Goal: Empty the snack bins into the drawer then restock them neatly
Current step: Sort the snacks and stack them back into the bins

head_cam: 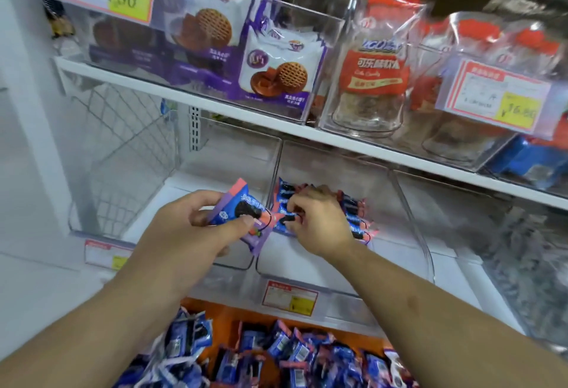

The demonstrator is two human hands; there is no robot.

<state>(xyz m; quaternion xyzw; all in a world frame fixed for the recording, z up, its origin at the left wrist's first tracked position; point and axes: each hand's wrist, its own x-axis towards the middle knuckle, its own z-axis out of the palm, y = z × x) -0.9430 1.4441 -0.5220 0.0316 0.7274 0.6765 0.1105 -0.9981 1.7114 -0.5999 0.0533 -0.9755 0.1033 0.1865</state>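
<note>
Both hands are up at the lower shelf. Left hand (196, 224) has its thumb & fingers curled round a purple-and-pink cookie pack (242, 212), holding it just over the wall between two clear bins. Right hand (316, 218) is inside the middle bin (338, 264), fingers bent down onto a small row of blue cookie packs (356, 218) sitting toward the back of it; looks like it's pinching one by the edge, but the fingertips are half hidden so can't say for sure. The left bin (92, 228) next to it has bare floor, w/ a price tag (104, 254) on its front lip. Middle bin has its own red-and-yellow tag (290, 297).

Below, at the bottom of the view, the orange drawer (221, 314) is piled w/ loose blue packs (292, 354), all jumbled.

Shelf above: purple waffle-cookie bags (279, 74) in a clear bin on the left, red-labelled candy bags (373, 68) to the right, each w/ a price card.
</note>
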